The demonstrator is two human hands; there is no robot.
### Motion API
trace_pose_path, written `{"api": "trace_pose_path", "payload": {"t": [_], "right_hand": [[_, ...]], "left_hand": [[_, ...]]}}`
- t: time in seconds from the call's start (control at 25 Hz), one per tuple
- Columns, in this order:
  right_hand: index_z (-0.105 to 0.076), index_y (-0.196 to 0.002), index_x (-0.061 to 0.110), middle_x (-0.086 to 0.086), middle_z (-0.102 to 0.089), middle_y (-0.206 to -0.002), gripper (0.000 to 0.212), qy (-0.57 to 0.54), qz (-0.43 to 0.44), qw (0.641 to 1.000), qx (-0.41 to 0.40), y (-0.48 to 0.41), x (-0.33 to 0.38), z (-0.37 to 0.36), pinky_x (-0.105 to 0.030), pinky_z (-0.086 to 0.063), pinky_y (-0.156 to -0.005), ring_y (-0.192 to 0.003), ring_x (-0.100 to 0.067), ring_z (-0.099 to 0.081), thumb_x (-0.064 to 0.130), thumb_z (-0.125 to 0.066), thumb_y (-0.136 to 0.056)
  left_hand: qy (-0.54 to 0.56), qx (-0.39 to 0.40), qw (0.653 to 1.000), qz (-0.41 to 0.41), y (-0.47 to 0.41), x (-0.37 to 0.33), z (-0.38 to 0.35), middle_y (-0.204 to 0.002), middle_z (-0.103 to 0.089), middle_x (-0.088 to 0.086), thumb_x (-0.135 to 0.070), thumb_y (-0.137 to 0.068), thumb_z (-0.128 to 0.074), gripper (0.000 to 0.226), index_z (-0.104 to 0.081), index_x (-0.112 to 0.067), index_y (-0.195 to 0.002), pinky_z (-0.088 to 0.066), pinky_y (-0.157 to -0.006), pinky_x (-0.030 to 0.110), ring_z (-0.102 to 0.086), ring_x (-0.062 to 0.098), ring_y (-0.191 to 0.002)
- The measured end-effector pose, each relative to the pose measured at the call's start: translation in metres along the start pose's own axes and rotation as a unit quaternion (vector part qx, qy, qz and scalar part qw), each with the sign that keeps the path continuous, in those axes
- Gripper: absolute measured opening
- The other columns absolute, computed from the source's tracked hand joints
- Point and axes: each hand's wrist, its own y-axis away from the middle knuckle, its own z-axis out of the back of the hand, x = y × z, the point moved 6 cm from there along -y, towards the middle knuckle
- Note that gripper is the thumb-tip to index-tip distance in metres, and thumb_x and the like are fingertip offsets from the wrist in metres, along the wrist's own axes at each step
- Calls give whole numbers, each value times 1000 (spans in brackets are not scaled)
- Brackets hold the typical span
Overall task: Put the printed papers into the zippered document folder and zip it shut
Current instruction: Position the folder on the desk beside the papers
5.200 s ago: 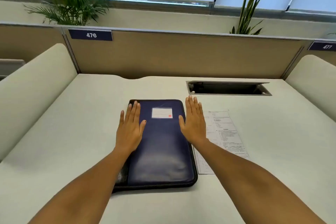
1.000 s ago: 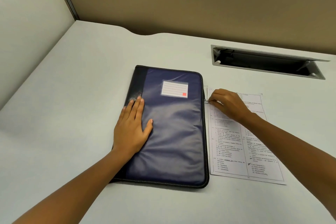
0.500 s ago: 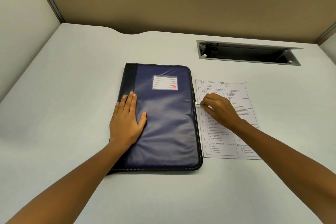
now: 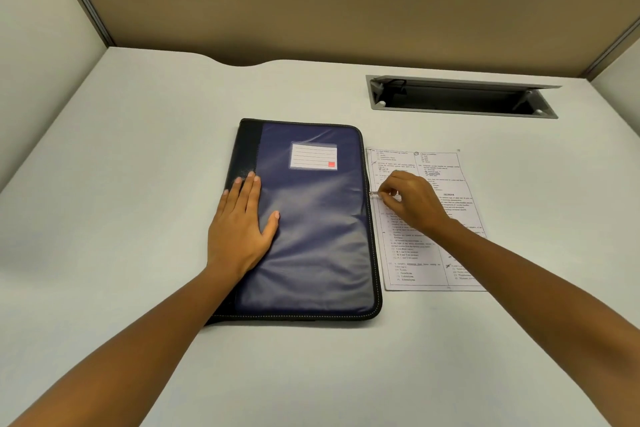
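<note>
Two hands work the closed navy document folder (image 4: 311, 218) at mid-desk: left hand (image 4: 240, 230) spread flat on its soft, padded cover, right hand (image 4: 410, 199) pinching the small zipper pull (image 4: 374, 194) at its right edge. The printed papers (image 4: 426, 218), thin and floppy, lie just beside, partly hidden; the sheet count is unclear.

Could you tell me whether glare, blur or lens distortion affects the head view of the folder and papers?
Head view: soft sheen on the folder cover, no harsh glare; wide-angle bending curves the desk edges; the papers print is too small to read; the right hand at the zipper looks sharp.
</note>
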Motion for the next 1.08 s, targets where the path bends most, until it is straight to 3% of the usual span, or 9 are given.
{"api": "trace_pose_path", "payload": {"t": [0.24,0.48,0.64,1.08], "right_hand": [[-69,-79,5,-7,-66,-77,4,-27,-61,998,-15,-21,-9,-13,-36,-53,-61,-67,-12,-52,9,-69,-82],[-68,-83,5,-7,-66,-81,2,-14,35,999,34,1,3,-11,-30,-49,-64,-73,-20,-58,6,-67,-84],[-67,-84,3,-8,-66,-82,1,-11,38,999,7,12,5,-3,-30,-49,-64,-74,-21,-59,3,-66,-84],[-69,-88,3,-9,-66,-83,7,-45,7,998,43,-3,10,-15,-34,-53,-64,-70,-20,-59,8,-69,-83]], "left_hand": [[5,-1,1000,5,1,2,-1,-157,-19,1,-58,-91,-26,73,-16,-16,-151,-11,-118,33,-13,17,-145],[8,-1,1000,14,0,1,-1,-158,-18,0,-59,-91,-25,74,-13,-18,-151,-12,-118,34,-12,17,-145],[9,-1,1000,17,1,2,-3,-158,-18,0,-59,-91,-23,73,-13,-18,-151,-11,-118,34,-12,17,-145],[10,0,1000,11,0,0,-1,-158,-18,1,-57,-92,-25,73,-14,-17,-151,-12,-118,36,-12,18,-145]]}}
